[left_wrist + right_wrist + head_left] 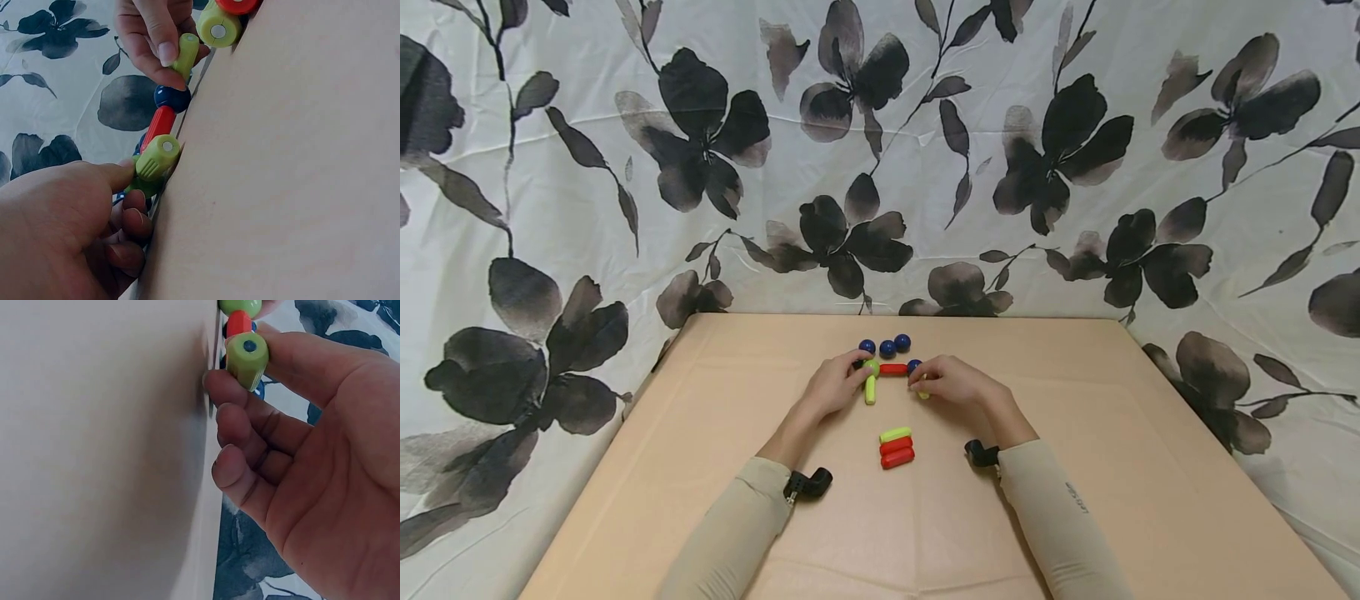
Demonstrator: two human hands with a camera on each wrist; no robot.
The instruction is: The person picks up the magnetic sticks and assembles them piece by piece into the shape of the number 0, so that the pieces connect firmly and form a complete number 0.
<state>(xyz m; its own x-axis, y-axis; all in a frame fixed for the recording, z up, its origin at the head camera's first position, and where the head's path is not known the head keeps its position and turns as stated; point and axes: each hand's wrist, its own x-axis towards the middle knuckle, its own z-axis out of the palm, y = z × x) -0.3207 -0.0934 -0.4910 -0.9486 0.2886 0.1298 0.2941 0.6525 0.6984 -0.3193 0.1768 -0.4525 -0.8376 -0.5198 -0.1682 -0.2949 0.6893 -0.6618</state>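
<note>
A red stick [892,369] joins a green ball [872,367] on its left to a blue ball [913,366] on its right. From the green ball a yellow-green stick [870,392] points toward the person. My left hand [833,387] pinches the green ball from the left, thumb against it in the left wrist view. With thumb and forefinger, my right hand [957,382] pinches a second yellow-green stick [247,361], whose far end meets the blue ball. Round metal-looking discs show at the stick ends.
Several dark blue balls [887,348] lie just behind the joined pieces. Nearer the person, a yellow-green stick [895,434] and two red sticks [897,457] lie side by side on the tan table [760,350]. A floral cloth [940,233] hangs behind the table's far edge.
</note>
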